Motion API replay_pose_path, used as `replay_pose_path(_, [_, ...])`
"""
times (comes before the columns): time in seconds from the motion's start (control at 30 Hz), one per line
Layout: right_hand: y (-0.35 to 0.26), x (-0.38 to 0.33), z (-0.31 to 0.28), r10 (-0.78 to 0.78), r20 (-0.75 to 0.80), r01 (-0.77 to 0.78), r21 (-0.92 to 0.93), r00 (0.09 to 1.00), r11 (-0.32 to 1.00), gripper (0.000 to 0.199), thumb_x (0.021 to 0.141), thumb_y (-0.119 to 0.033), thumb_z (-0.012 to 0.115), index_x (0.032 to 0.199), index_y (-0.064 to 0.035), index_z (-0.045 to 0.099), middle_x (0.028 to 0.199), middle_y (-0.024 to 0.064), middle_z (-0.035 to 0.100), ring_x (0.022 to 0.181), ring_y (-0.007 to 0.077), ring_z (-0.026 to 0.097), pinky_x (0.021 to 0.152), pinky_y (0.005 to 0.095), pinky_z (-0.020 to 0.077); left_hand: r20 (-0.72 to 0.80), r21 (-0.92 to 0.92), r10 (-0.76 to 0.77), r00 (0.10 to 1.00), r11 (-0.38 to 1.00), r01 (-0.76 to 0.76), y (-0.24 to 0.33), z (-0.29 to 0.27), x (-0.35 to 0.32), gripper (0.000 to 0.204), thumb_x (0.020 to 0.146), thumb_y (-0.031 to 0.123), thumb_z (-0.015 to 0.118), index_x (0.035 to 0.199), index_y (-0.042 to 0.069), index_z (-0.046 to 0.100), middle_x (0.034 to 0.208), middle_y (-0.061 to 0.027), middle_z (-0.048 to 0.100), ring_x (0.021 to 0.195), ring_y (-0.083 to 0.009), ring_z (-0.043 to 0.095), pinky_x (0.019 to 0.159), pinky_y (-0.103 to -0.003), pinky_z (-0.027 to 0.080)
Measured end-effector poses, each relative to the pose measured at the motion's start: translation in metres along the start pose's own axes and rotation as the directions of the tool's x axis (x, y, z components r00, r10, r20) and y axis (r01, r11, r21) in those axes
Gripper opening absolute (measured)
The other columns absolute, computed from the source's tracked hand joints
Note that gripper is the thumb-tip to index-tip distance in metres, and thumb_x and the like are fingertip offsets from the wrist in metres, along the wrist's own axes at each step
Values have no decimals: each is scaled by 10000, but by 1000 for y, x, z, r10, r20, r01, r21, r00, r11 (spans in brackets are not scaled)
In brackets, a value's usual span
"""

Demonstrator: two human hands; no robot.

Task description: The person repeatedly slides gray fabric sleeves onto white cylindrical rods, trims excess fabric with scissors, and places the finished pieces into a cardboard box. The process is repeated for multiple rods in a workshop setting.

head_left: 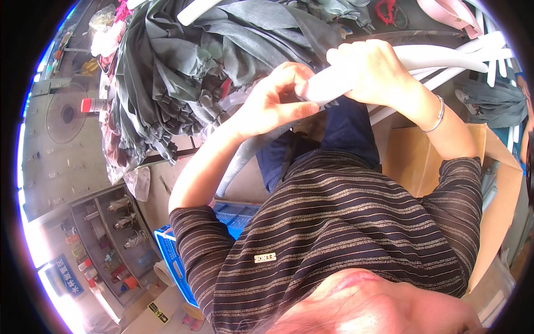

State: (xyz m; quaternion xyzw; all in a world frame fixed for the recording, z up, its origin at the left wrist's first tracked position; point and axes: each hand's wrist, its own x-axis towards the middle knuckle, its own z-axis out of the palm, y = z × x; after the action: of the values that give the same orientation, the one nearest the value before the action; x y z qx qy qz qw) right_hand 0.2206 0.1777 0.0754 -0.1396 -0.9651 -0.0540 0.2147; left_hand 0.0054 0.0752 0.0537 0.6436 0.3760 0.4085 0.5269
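Beside grey cloth (167, 55), a white tube (431, 57) runs left-to-right — right hand (371, 72) clamped round it, left hand (275, 97), grip unclear.

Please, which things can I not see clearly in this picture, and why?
All in the head view:
White tube: one part, covered by the right hand.
Cardboard box: much of its inside, behind the right sleeve.
Blue crate: partly hidden by the left sleeve.
Pink thing: cut off by the upper edge.
Fan: blades too blurred to count.

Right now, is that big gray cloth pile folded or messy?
Messy, not folded: the cloth pile is bunched up, with wrinkles everywhere and loose edges hanging down.
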Motion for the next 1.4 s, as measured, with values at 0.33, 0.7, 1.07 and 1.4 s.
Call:
replay_pose_path(0.33, [7,-13,-3,36,58,-32,-70,998,997,223,683,-198,686,837,-105,554,682,62,600,643,202,641,597,298,504,70,402,-102,992,913,66,-6,7,41,614,697,276,802,1161,-21,530,917,-93,626,848,-148,602,741,-289,484])
replay_pose_path(0.7, [48,-33,3,85,280,-115,94,956,989,256,653,-226,699,820,-96,555,700,73,595,664,220,629,573,312,488,340,-187,-562,754,745,640,-9,10,54,380,846,254,680,1054,0,486,827,-66,583,691,-129,578,609,-275,501])
replay_pose_path(1.07, [238,-31,49,854,247,-844,-182,457,505,484,720,-344,734,983,17,547,952,221,645,949,321,631,813,435,492,243,-175,-561,792,777,604,-8,9,63,457,847,244,643,1192,13,452,847,-67,566,692,-137,543,649,-259,454])
replay_pose_path(1.4, [276,-67,41,827,532,-980,35,183,194,342,752,-287,672,792,45,598,778,197,635,575,279,604,519,373,483,172,-319,-509,844,782,536,-13,21,66,509,793,117,656,1252,13,462,846,-70,571,742,-149,593,649,-254,492])
